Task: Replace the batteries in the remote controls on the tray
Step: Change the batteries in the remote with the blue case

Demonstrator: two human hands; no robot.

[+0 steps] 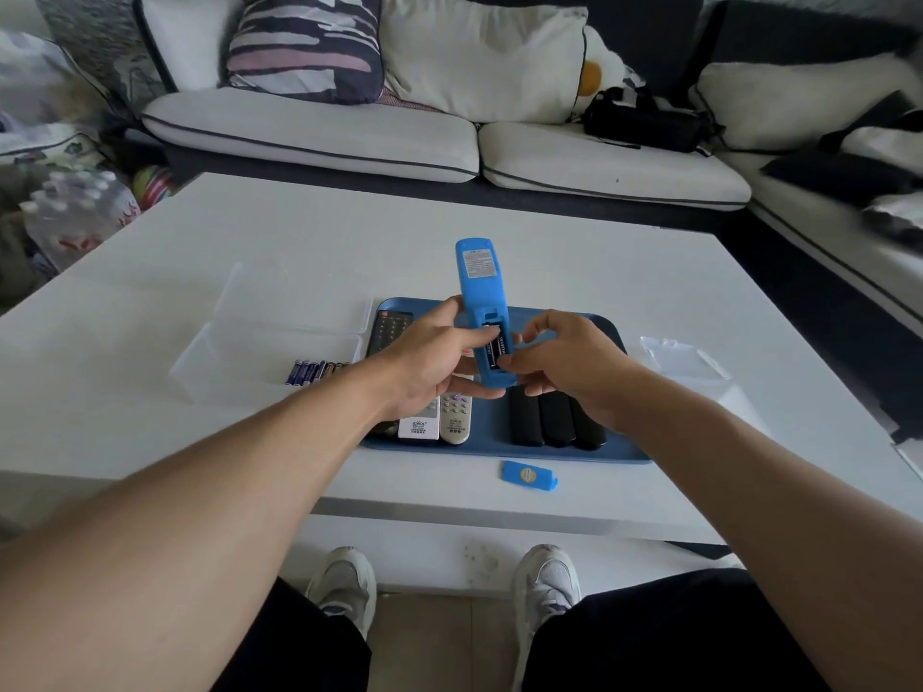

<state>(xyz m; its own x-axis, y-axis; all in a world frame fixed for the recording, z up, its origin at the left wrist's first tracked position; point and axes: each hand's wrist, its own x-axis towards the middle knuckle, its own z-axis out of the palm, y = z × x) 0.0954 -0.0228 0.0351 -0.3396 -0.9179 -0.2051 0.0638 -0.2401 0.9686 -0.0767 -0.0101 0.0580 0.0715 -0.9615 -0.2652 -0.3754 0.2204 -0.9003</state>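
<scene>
Above the blue plastic tray (619, 337), the left hand (429, 362) grips the long blue plastic remote control (482, 292) while the right hand (569, 362) pinches a dark battery (494, 349) in its open compartment.

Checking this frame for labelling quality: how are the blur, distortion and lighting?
Head view: soft, even daylight with faint shadows; wide-angle bending at the sofa and table edges; the blue remote and both hands are fairly sharp, while the right-hand corner is smeared.

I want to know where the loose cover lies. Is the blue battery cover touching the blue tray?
Apart. The head view shows the blue battery cover lying on the white table, with a strip of table between it and the blue tray.
</scene>
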